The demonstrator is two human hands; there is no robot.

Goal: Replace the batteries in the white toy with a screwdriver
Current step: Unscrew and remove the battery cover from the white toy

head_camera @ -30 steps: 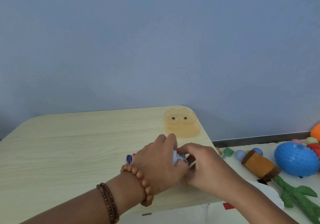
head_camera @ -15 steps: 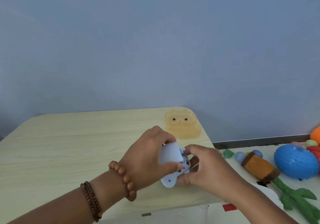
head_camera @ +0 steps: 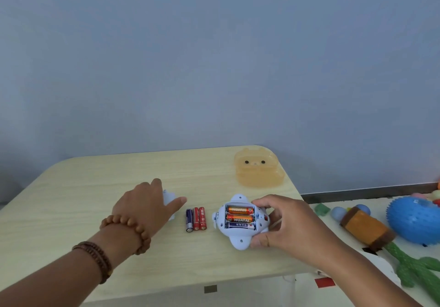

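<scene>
The white toy (head_camera: 238, 239) lies belly-up on the wooden table (head_camera: 95, 187), its battery bay open with three batteries inside: two orange, one blue. My right hand (head_camera: 285, 225) grips the toy from its right side, thumb at the near edge. Three loose batteries (head_camera: 195, 218), one blue and two red, lie side by side just left of the toy. Further left, my left hand (head_camera: 145, 209) holds the white battery cover (head_camera: 168, 197) low over the table between thumb and fingers; most of the cover is hidden under the hand. No screwdriver is in view.
An orange translucent bear-faced box (head_camera: 258, 171) sits at the table's far right corner. Right of the table, on the floor mat, lie a blue spiky ball (head_camera: 414, 218), an orange-brown plush (head_camera: 366, 228) and a green cactus toy (head_camera: 414, 271).
The cover came off the toy; my left hand carried it left and down towards the table. My right hand set the toy down belly-up, and the loose batteries are now uncovered.
</scene>
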